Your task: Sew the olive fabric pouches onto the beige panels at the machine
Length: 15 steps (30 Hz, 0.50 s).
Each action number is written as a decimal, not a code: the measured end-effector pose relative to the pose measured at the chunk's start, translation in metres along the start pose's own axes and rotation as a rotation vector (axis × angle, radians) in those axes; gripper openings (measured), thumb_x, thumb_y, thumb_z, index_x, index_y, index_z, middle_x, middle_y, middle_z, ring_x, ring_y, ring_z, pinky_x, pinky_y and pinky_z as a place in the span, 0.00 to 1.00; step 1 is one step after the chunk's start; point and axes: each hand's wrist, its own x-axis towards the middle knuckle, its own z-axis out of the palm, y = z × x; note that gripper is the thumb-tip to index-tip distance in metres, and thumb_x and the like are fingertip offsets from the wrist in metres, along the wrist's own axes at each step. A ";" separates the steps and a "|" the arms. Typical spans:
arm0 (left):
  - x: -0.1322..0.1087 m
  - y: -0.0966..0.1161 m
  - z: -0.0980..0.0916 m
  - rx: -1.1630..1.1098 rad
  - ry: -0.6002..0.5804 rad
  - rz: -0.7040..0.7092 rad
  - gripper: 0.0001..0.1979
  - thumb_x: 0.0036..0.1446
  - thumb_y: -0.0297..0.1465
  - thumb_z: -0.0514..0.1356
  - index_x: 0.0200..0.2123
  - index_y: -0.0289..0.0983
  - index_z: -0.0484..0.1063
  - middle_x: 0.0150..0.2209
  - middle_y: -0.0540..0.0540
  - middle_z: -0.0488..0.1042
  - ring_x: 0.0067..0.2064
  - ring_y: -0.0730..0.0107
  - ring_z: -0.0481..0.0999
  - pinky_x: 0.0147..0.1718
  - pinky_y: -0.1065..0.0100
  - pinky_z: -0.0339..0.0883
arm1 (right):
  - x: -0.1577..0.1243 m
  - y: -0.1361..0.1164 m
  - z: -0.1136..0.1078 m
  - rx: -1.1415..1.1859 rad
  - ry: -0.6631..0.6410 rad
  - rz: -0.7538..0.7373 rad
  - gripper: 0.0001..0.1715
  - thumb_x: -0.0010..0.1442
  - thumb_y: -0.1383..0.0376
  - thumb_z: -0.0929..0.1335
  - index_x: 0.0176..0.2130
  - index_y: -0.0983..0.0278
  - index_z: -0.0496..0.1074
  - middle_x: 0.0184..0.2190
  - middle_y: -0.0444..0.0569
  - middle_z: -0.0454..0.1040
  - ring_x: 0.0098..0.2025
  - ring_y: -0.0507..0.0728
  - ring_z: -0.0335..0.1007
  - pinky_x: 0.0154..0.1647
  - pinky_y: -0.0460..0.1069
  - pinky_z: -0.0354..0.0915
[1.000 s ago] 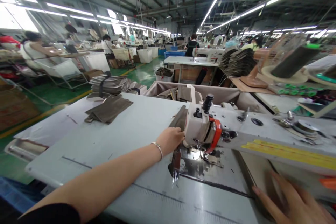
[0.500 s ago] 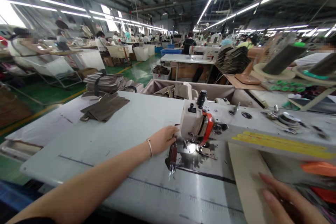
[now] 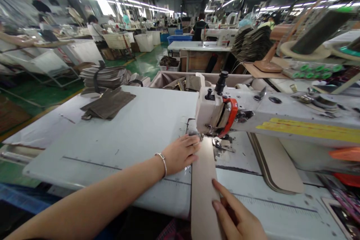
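Note:
A long beige panel [image 3: 204, 191] lies on the sewing machine table, its far end beneath the needle area of the sewing machine [image 3: 212, 116]. My left hand [image 3: 181, 152] lies flat with its fingers stretched over the panel's far left edge, close to the presser foot. A dark piece under those fingers is mostly hidden. At the panel's near right edge, my right hand [image 3: 239, 213] holds on with thumb and forefinger; its other fingers are hidden. Right of the needle, a stack of similar beige panels [image 3: 281, 165] with rounded ends rests partly under the machine arm.
Dark grey fabric pieces [image 3: 109, 103] lie at the table's far left, before a tied stack [image 3: 104, 77]. Behind the machine stands a fabric-lined bin [image 3: 160, 81]. Thread cones [image 3: 320, 32] rise at right. A phone-like object [image 3: 340, 215] sits at the right edge. Co-workers sit farther off.
My right hand has moved left from the stack, bringing a beige panel to the needle. My left hand has shifted slightly and now rests on that panel. The view has turned a little.

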 end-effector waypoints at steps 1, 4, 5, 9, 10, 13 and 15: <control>-0.001 -0.001 0.001 0.001 0.000 -0.012 0.19 0.64 0.35 0.55 0.55 0.33 0.66 0.58 0.39 0.66 0.62 0.60 0.61 0.63 0.55 0.55 | 0.003 -0.001 -0.002 -0.006 -0.028 -0.013 0.30 0.64 0.50 0.61 0.61 0.57 0.63 0.54 0.47 0.71 0.53 0.58 0.70 0.52 0.50 0.67; -0.001 -0.003 0.003 -0.004 -0.010 -0.030 0.19 0.64 0.35 0.54 0.56 0.34 0.65 0.60 0.40 0.64 0.63 0.60 0.60 0.64 0.54 0.54 | 0.008 -0.004 -0.003 -0.015 -0.067 0.003 0.30 0.66 0.51 0.59 0.63 0.56 0.61 0.58 0.45 0.65 0.59 0.58 0.63 0.58 0.52 0.61; -0.001 -0.004 0.004 -0.007 -0.010 -0.032 0.20 0.64 0.35 0.54 0.56 0.33 0.65 0.60 0.39 0.64 0.63 0.60 0.60 0.64 0.54 0.54 | 0.009 -0.006 -0.002 -0.013 -0.080 0.014 0.30 0.66 0.50 0.59 0.63 0.56 0.60 0.59 0.45 0.65 0.59 0.58 0.62 0.59 0.53 0.60; 0.000 -0.003 0.004 -0.021 -0.013 -0.042 0.21 0.63 0.37 0.54 0.56 0.33 0.64 0.60 0.38 0.64 0.64 0.58 0.59 0.64 0.52 0.52 | 0.010 -0.009 -0.001 0.008 -0.115 0.053 0.31 0.66 0.49 0.58 0.64 0.55 0.59 0.59 0.44 0.64 0.60 0.58 0.61 0.60 0.55 0.59; 0.000 -0.003 0.004 -0.025 -0.013 -0.045 0.22 0.63 0.37 0.55 0.57 0.33 0.64 0.60 0.38 0.63 0.64 0.58 0.59 0.64 0.52 0.52 | 0.010 -0.009 -0.002 0.013 -0.119 0.061 0.31 0.66 0.49 0.58 0.64 0.55 0.59 0.59 0.44 0.64 0.60 0.58 0.61 0.60 0.55 0.59; 0.000 -0.003 0.004 -0.033 -0.012 -0.050 0.23 0.62 0.38 0.56 0.57 0.33 0.63 0.61 0.38 0.63 0.64 0.58 0.58 0.64 0.52 0.52 | 0.012 -0.009 -0.004 0.025 -0.118 0.075 0.31 0.66 0.49 0.58 0.63 0.54 0.59 0.59 0.43 0.64 0.60 0.58 0.61 0.60 0.54 0.59; 0.000 -0.003 0.004 -0.041 -0.014 -0.051 0.24 0.62 0.38 0.56 0.57 0.33 0.63 0.61 0.38 0.63 0.64 0.57 0.58 0.64 0.52 0.52 | 0.013 -0.010 -0.005 0.031 -0.112 0.083 0.30 0.65 0.49 0.58 0.63 0.54 0.59 0.58 0.43 0.65 0.59 0.58 0.62 0.58 0.52 0.61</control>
